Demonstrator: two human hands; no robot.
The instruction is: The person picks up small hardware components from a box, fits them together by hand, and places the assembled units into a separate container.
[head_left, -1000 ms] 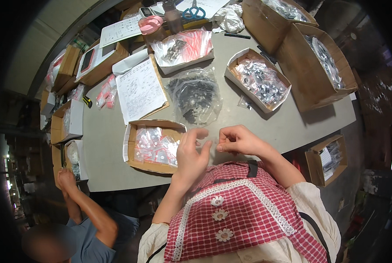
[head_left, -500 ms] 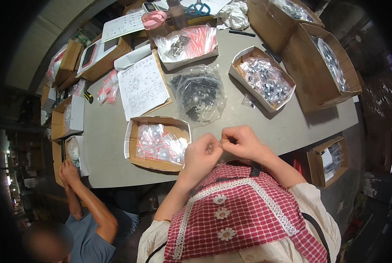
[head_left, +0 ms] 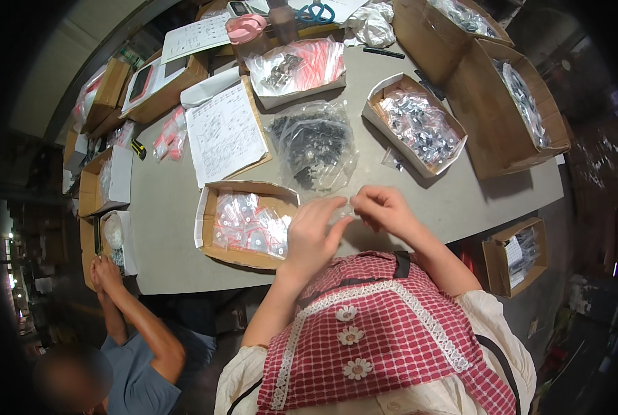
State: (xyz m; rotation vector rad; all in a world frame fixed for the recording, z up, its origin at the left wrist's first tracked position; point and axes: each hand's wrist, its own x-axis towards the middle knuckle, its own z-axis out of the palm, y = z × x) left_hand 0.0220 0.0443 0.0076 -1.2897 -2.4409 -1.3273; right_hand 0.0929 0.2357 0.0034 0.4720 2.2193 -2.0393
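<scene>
Plastic film (head_left: 342, 207), clear and small, sits in the gap between our two hands, a little below the middle of the frame, and that gap is the relation we would watch. From our left hand (head_left: 314, 232) the film lies to the right, just off the fingertips; from our right hand (head_left: 385, 211) it lies to the left, close against the bunched fingers. Our left grip is parted, thumb below and fingers above, with the film showing between them, though we cannot tell whether it presses on it. Our right grip is drawn together in a pinch, seemingly on the film's right edge. Neither hand is clearly nearer, and the film is too sheer for us to read its long axis. Above both hands, toward the centre of the frame, a large clear bag of black parts (head_left: 314, 145) rests on the grey desk (head_left: 163, 228), its lower end nearer our left fingers than our right. Left of centre, a brown carton (head_left: 245, 259) holds small red-edged packets (head_left: 243, 225), its right end just beside our left hand. Toward the upper right, a white-sided carton (head_left: 393, 141) of filled packets stands aslant, well apart from our right hand.
</scene>
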